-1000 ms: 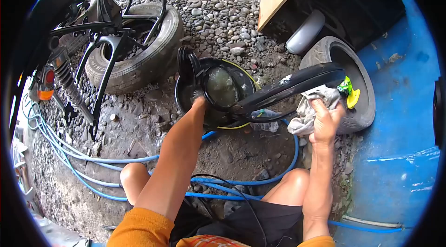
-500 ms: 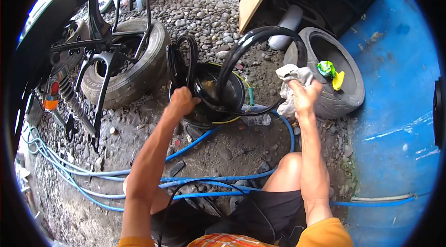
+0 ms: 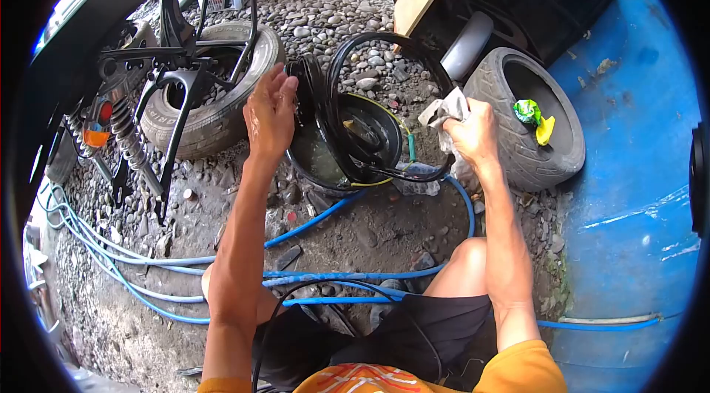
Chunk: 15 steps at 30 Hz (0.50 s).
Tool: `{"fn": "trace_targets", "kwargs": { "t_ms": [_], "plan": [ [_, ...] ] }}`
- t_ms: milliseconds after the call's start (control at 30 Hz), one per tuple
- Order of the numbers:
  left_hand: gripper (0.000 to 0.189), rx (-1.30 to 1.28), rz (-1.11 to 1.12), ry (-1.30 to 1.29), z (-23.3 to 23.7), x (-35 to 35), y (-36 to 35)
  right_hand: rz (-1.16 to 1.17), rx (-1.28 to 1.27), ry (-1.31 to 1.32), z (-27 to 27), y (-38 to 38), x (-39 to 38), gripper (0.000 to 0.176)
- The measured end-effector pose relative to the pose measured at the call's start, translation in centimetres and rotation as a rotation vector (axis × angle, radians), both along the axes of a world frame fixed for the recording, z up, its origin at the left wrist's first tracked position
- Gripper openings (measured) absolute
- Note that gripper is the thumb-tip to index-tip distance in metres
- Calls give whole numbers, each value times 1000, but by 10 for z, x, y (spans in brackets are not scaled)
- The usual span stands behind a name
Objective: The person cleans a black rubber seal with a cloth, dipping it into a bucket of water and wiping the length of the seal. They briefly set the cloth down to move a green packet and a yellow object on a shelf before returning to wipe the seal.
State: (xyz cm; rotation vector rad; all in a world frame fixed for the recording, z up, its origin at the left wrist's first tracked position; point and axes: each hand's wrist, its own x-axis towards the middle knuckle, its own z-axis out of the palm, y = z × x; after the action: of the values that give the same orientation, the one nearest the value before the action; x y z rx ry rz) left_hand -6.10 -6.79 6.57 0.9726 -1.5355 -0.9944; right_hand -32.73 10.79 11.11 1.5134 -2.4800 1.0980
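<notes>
A glossy black inner tube stands looped in a dark basin of water, parts of it rising above the rim. My left hand is raised at the basin's left side, its wet fingers stretched out and holding nothing, close to the tube's left loops. In my right hand is a crumpled whitish rag, which overlaps the right side of the tube's large loop. A yellow hose with a green fitting curves round the basin's right edge.
A worn tire holding a green and yellow wrapper lies right, beside a blue surface. At left, another tire lies behind a black motorcycle frame. Blue hoses cross the dirt before my knees.
My left hand has let go of the inner tube and lifted, its fingers straightening. The tube's loops have shifted in the basin. The rag is still in my right hand, slightly to the left.
</notes>
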Motion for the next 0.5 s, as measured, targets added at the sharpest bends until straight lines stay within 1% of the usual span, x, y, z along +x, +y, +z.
{"fn": "trace_targets", "kwargs": {
  "t_ms": [100, 133, 233, 267, 300, 333, 367, 400, 433, 467, 500],
  "plan": [
    [40, -326, 41, 0, 11, -5, 11, 84, 47, -16, 6, 1, 1, 19],
    [38, -595, 71, -59, 16, -4, 11, 121, 70, -25, 9, 0, 3, 19],
    [43, -790, -36, -181, 47, -1, 29, 286, 137, -10, 20, 1, 6, 21],
    [48, -825, -38, -229, 52, 0, 33, 352, 136, -14, 22, 1, 7, 21],
    [48, -801, -65, -286, 55, 2, 35, 418, 135, -18, 25, 1, 7, 21],
    [48, -776, -93, -342, 57, 5, 37, 485, 192, -9, 33, 0, 9, 21],
    [48, -751, -121, -399, 58, 8, 37, 498, 248, -6, 40, 0, 13, 22],
    [49, -803, -108, -475, 49, 13, 29, 515, 304, 1, 50, -2, 21, 22],
    [49, -707, -162, -481, 46, 15, 26, 530, 355, 6, 55, -4, 26, 23],
    [49, -609, -215, -485, 43, 18, 24, 580, 277, 54, 53, -6, 24, 23],
    [49, -511, -267, -489, 39, 20, 21, 570, 316, 53, 59, -7, 25, 23]
  ]
}}
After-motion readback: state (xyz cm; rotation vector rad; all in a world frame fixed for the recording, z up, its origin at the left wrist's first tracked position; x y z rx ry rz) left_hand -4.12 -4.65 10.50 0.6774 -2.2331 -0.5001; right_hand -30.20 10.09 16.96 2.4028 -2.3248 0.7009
